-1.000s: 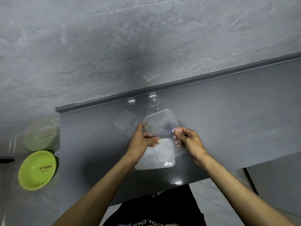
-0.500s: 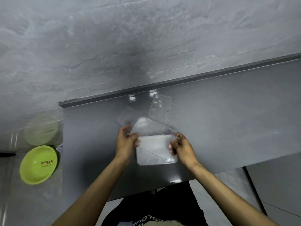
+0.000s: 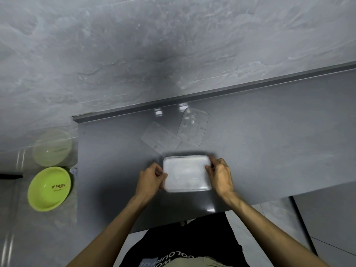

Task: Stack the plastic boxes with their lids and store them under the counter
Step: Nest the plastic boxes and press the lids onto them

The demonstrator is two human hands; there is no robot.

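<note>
A clear plastic box [image 3: 186, 173] with a clear lid lying flat on top sits on the grey counter [image 3: 269, 151], near its front edge. My left hand [image 3: 152, 177] grips the box's left side and my right hand [image 3: 219, 175] grips its right side, fingers on the lid's rim. Behind the box lie two more clear lids: one lid [image 3: 159, 139] to the left and another lid [image 3: 193, 128] to the right, flat on the counter and overlapping slightly.
A green bowl [image 3: 49, 187] stands on the lower surface to the left, with a pale translucent bowl [image 3: 51, 147] behind it. A grey stone wall [image 3: 154, 45] rises behind the counter. The floor [image 3: 279, 218] shows past the counter's front edge.
The lid that both hands held tilted above the box has come down flat onto the box. Both hands now sit at the box's sides.
</note>
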